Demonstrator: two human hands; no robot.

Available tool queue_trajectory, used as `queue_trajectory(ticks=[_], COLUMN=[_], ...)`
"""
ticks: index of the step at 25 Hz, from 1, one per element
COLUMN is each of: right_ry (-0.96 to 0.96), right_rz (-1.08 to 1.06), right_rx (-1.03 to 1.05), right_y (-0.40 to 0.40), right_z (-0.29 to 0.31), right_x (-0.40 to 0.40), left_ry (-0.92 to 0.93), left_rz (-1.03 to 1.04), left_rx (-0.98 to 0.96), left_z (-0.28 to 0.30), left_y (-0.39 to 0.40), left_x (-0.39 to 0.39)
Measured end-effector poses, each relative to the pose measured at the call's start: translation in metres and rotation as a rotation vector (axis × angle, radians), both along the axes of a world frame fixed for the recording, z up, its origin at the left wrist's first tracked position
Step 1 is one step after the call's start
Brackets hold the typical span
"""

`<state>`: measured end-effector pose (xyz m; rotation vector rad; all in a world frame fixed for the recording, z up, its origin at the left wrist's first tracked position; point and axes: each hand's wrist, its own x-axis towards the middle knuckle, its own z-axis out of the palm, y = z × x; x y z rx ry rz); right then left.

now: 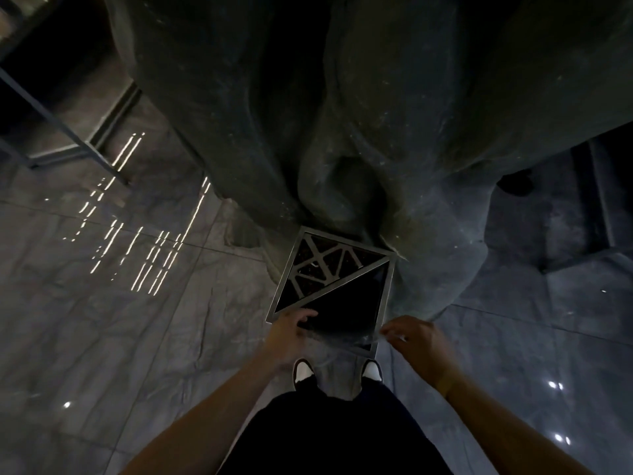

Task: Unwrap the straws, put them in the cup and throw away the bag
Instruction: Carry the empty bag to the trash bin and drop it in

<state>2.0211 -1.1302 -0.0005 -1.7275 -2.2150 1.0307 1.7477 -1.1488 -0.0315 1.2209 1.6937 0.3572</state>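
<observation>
Stretching between both hands at lower centre of the frame, the clear plastic bag (346, 332) hangs as a faint, see-through film over the near corner of a square metal-rimmed bin (386, 289). The left hand (291, 332) curls its fingers on the bag's left end, just at the bin's near-left rim. The right hand (419, 341) pinches the right end between thumb and fingertips, beside the bin's near-right corner. The bin's far half carries a metal lattice; its near half is a dark opening directly under the bag. Two white-toed shoes (303, 370) stand just short of the bin. A large dark rock-like mass (342, 114) crowds the upper frame behind the bin. Glossy tiled floor (102, 303) lies open left and right.
</observation>
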Motion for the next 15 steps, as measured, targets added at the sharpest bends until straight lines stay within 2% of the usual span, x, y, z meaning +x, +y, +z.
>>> queue_trajectory(ticks=[2, 4, 11, 15], right_ry=[0.001, -0.011, -0.028, -0.089], right_rz=[0.005, 0.004, 0.036, 0.094], right_rx=[-0.009, -0.036, -0.104, -0.148], right_y=[0.002, 0.003, 0.013, 0.016], right_z=[-0.013, -0.023, -0.039, -0.037], right_x=[0.002, 0.000, -0.007, -0.006], left_ry=[0.060, 0.055, 0.255, 0.398], left_rz=[-0.290, -0.370, -0.166, -0.237], left_rx=[0.089, 0.066, 0.160, 0.137], left_z=[0.011, 0.016, 0.012, 0.008], left_y=[-0.012, -0.020, -0.025, -0.010], left_x=[-0.002, 0.006, 0.037, 0.041])
